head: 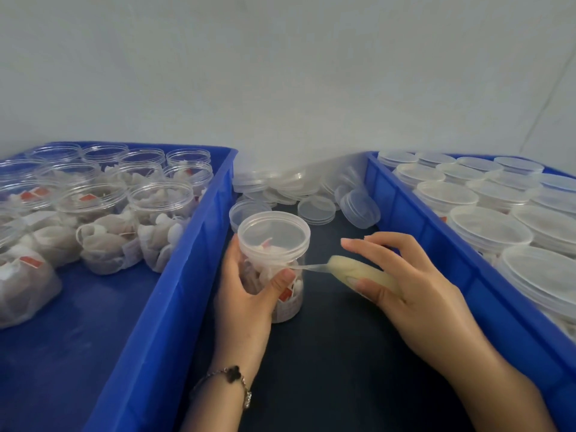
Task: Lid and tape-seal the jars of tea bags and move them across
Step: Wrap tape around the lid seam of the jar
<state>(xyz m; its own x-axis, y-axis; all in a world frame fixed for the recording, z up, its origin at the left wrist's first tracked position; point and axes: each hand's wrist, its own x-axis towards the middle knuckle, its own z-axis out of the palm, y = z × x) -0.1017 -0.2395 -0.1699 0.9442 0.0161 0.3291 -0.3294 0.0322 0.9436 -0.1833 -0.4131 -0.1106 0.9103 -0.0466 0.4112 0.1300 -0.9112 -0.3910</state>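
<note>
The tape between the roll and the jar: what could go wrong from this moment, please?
1. The tape strip looks narrowed and stretched between the tape roll and the jar; it may twist, wrinkle or snap, giving a poor seal.
2. Only the left hand steadies the jar, thumb on the tape start; a stronger pull by the right hand could peel it or tip the jar.

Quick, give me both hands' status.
Left hand: grips the lidded jar, thumb on the tape end.
Right hand: holds the tape roll.
</note>
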